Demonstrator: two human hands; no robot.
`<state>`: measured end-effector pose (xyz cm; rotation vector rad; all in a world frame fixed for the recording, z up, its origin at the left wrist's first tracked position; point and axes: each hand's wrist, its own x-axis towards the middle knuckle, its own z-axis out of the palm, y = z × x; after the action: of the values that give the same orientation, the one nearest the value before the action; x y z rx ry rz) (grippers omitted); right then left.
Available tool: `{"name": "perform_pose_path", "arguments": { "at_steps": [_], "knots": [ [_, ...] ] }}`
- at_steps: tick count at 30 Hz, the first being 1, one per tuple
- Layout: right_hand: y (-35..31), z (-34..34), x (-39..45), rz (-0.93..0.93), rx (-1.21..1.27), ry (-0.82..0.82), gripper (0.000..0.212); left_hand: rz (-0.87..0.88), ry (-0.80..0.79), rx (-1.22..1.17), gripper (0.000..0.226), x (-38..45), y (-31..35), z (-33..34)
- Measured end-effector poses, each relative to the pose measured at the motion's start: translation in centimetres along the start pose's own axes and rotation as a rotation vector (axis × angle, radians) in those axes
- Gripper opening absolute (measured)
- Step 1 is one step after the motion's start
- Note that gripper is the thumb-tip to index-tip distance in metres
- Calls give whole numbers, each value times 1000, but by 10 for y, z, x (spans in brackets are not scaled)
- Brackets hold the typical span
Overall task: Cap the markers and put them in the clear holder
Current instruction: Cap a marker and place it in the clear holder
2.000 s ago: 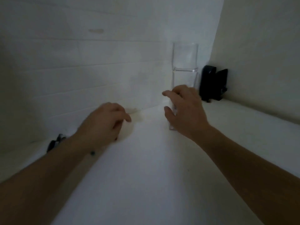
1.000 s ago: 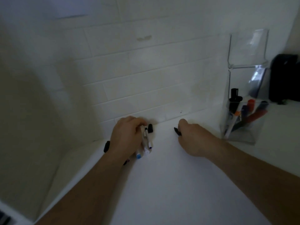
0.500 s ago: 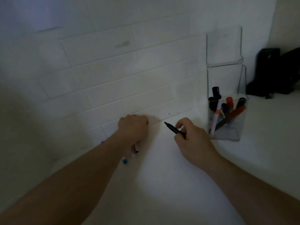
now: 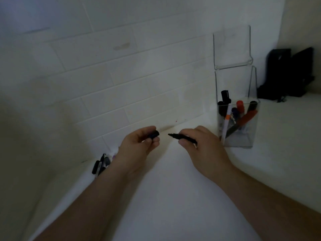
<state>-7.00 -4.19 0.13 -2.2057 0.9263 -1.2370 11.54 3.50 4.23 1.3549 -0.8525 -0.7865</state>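
The right hand [image 4: 203, 145] pinches an uncapped black marker [image 4: 182, 137], its tip pointing at the small black cap [image 4: 153, 134] pinched in the left hand [image 4: 139, 146], not touching.

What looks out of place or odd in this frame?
Only loose markers lying in a heap by the wall, outside the clear holder. The right hand holds an uncapped black marker; the left hand holds its cap.

Both bare forearms reach in from the bottom corners and angle toward each other, hands close together but not touching. The left hand [image 4: 139, 145] has its fingers curled, pinching a cap [image 4: 153, 134] between thumb and fingertips. The right hand [image 4: 201, 145] is knuckles-up, fingers curled round a marker [image 4: 182, 136] whose tip points at the left hand.
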Motion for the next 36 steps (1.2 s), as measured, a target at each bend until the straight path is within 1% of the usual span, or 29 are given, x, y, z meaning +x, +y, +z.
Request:
{"name": "perform_pose_path", "arguments": {
  "at_steps": [2,4,11,14,17,21,27,29,31,33,36],
  "knots": [
    [0,1,0,-32,-10,29,15,29,27,-87,35,-5,7,2],
    [-3,0,-1,-52,-4,52,18,68,39,-116,35,-6,9,2],
    [-12,3,-3,-105,-50,76,22,97,-5,-26,37,-5,6,-3],
    [-12,1,-4,-102,-68,70,21,139,-34,98,39,-7,4,-3],
    [-9,0,-4,-74,-88,21,20,186,-75,215,38,-12,5,-1],
    [-6,-1,-5,-39,-95,-26,21,309,-89,492,36,-17,3,4],
    [-8,-8,-4,-124,-256,-34,20,421,-67,765,23,-19,-1,6],
    [-10,-10,-4,-136,-288,-47,22,442,-96,842,19,-19,-1,4],
    [-13,-11,-5,-145,-315,-62,24,428,-138,851,18,-19,-2,3],
    [-15,-11,-5,-144,-321,-77,26,413,-143,835,18,-19,-5,3],
    [-15,-13,-5,-135,-309,-127,31,393,-135,724,19,-19,-7,4]
  ]
}}
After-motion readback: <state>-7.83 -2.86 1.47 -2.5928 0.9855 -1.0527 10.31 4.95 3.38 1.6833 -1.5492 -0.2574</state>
